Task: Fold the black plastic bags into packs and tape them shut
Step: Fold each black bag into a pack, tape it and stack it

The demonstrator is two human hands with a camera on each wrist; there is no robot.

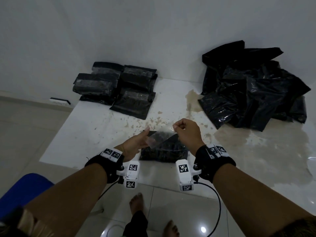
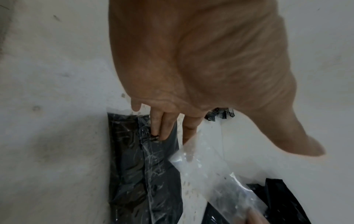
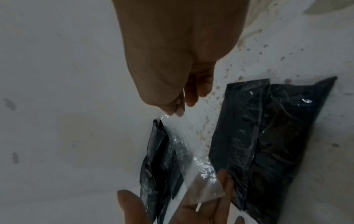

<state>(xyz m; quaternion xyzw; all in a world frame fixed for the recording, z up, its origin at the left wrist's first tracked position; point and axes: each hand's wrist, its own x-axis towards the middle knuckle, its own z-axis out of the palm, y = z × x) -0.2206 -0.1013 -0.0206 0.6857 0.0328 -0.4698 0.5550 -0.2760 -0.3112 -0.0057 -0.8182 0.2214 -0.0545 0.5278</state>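
Fingers of my right hand (image 1: 185, 134) pinch one end of a clear tape strip (image 1: 158, 140), my left hand (image 1: 135, 145) holds the other, above the folded pack (image 1: 162, 153) on the counter (image 1: 102, 127). Farther away, I see finished packs (image 1: 118, 86) stacked at left, while a loose bag heap (image 1: 253, 89) waits at right.

- one folded black plastic pack (image 1: 162, 149) at the near edge of the white stained surface (image 1: 95, 127).
- one strip of clear tape (image 1: 158, 138), stretched above that pack.
- about five taped black packs (image 1: 118, 86) stacked at the far left; exact count unclear.
- one heap of loose black plastic bags (image 1: 253, 89) at the far right; bags uncountable.
- two hands: left hand (image 1: 135, 146), right hand (image 1: 188, 134).
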